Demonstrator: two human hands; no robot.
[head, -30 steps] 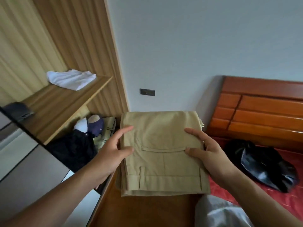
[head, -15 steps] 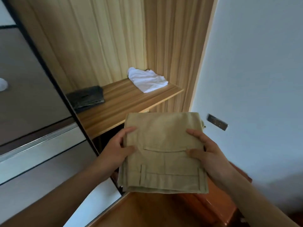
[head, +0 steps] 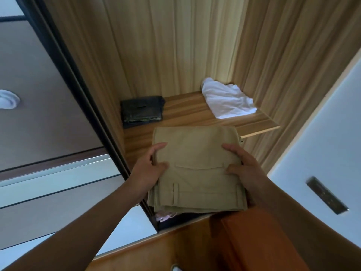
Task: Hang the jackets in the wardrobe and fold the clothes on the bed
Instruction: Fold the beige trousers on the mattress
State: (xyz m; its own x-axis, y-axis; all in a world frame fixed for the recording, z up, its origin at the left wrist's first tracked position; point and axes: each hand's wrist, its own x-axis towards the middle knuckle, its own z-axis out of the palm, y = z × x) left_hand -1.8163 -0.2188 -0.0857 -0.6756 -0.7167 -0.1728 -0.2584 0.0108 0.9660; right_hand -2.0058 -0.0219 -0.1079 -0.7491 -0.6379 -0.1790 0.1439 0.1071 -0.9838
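Trousers: khaki trousers (head: 197, 169), folded, were held just near of the wardrobe shelf (head: 259, 124).
Hands: left hand (head: 150, 169) and right hand (head: 244, 169) gripped opposite side edges.
Handling: probably light, soft, floppy; best supported from both sides.

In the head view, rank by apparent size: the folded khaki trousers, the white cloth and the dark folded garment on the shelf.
1. folded khaki trousers: clearly largest, though nearest the camera.
2. white cloth.
3. dark folded garment: only slightly smaller, so 2 and 3 are close.
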